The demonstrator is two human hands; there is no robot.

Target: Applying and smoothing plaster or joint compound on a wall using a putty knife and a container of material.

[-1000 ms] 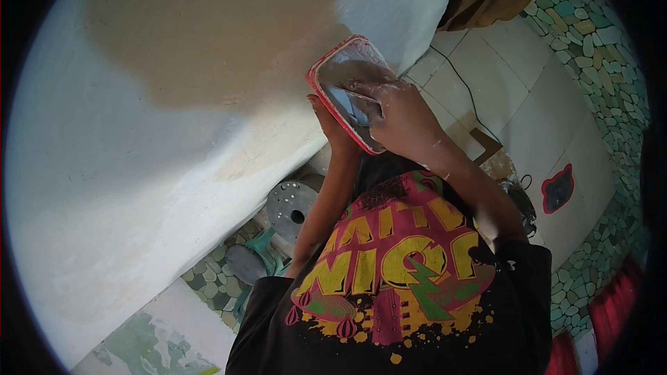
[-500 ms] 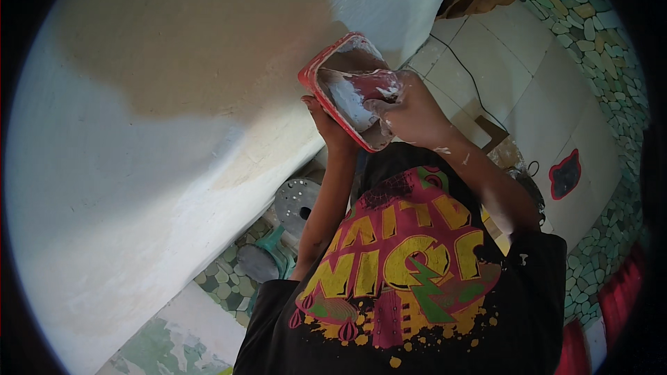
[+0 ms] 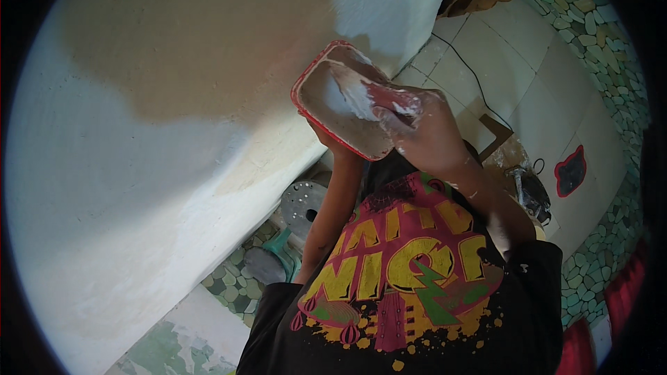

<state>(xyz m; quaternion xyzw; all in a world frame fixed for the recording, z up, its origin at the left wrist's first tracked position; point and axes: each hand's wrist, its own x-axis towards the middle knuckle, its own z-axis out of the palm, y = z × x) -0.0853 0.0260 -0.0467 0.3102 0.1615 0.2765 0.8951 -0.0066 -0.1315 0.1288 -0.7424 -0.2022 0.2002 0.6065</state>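
Note:
A rectangular red-rimmed container (image 3: 299, 90), smeared inside with grey and white paste, is tilted beside the white plastered surface. My left hand (image 3: 322, 137) grips it from underneath, its fingertips mostly hidden. My right hand (image 3: 427, 132) is closed on a reddish flat scraper (image 3: 379, 95) coated with white paste, which lies over the container's inside. White smears cover my right fingers and wrist.
The white plastered surface (image 3: 160, 187) fills the left side. A tiled floor (image 3: 511, 55) with pebble edging carries a cord (image 3: 472, 69), brown angled piece (image 3: 498, 140), black tool (image 3: 531, 201) and red-edged dark pad (image 3: 571, 170). Below are a grey disc (image 3: 299, 198) and green object (image 3: 278, 255).
The container has shifted slightly left and tipped, showing more of its grey interior. My right hand and the scraper have moved, with white paste now along the blade.

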